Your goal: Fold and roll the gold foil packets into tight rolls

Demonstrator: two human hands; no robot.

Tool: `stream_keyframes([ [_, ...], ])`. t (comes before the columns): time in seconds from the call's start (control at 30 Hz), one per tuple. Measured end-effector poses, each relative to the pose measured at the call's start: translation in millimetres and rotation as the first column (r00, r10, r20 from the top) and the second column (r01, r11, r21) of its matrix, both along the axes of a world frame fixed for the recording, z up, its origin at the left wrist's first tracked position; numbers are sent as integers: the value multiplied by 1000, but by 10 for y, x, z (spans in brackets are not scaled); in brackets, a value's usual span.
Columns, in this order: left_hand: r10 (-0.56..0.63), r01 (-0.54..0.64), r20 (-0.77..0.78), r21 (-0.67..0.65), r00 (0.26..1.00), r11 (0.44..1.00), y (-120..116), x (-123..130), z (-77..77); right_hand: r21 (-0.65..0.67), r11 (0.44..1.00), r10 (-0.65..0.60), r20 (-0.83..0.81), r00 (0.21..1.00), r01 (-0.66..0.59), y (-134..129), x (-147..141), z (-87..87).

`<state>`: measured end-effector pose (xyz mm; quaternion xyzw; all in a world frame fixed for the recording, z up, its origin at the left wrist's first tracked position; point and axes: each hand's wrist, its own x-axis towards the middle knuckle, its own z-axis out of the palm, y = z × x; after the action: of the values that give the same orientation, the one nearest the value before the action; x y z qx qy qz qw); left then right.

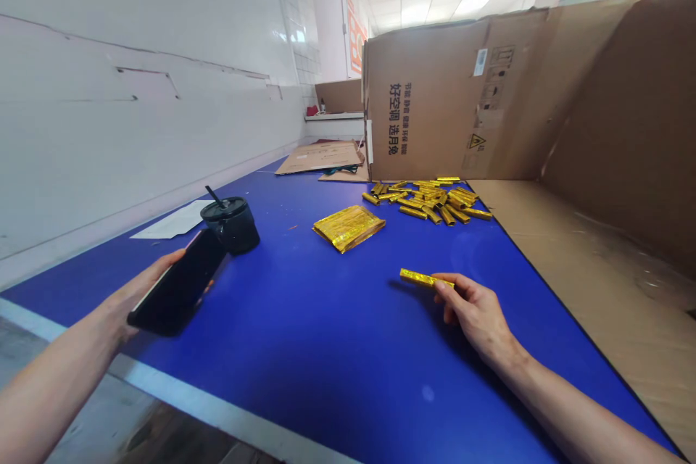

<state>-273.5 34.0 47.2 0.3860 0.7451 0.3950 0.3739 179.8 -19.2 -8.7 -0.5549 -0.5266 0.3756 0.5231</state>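
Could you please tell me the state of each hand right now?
Left hand: holding a black smartphone.
Right hand: pinching a gold foil stick.

Right hand [475, 315] covers one end of the gold stick [424, 278], and the phone [177, 283] hides the left hand's [146, 290] fingers. Sticks in the gold pile [429, 199] overlap, so no count; label on the cardboard box [480, 61] too small to read. Left forearm [48, 384] and right forearm [587, 413] run off the frame.
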Motion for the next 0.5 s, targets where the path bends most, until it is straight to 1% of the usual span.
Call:
stream_keyframes([
  [0.03, -5, 14, 295, -31, 956, 999, -2, 63, 18, 2, 1000, -2, -3, 1000, 2, 0, -2, 2],
  [0.07, 38, -23, 484, -37, 874, 999, -2, 119, 22, 4, 1000, -5, -8, 1000, 5, 0, -4, 5],
  [0.1, 71, -55, 603, -45, 794, 997, -4, 169, 13, 4, 1000, -6, -13, 1000, 6, 0, -6, 9],
  [0.13, 89, -80, 673, -45, 734, 996, -9, 212, -5, 2, 1000, -7, -19, 1000, 7, 1, -9, 13],
  [0.17, 88, -91, 712, -33, 697, 995, -18, 249, -27, 0, 1000, -7, -26, 1000, 7, 0, -11, 18],
  [0.2, 77, -91, 733, -21, 675, 996, -31, 280, -51, -2, 1000, -7, -32, 999, 7, 0, -12, 22],
  [0.3, 33, -41, 758, -7, 651, 999, -88, 348, -105, -16, 1000, -8, -25, 1000, 8, -5, -12, 31],
  [0.43, -35, 99, 766, -38, 642, 994, -143, 358, -139, -15, 1000, 7, -10, 1000, -7, -16, -2, 25],
  [0.5, -69, 160, 744, -52, 664, 986, -157, 320, -158, -16, 1000, 13, -21, 1000, -13, -17, 2, 18],
])
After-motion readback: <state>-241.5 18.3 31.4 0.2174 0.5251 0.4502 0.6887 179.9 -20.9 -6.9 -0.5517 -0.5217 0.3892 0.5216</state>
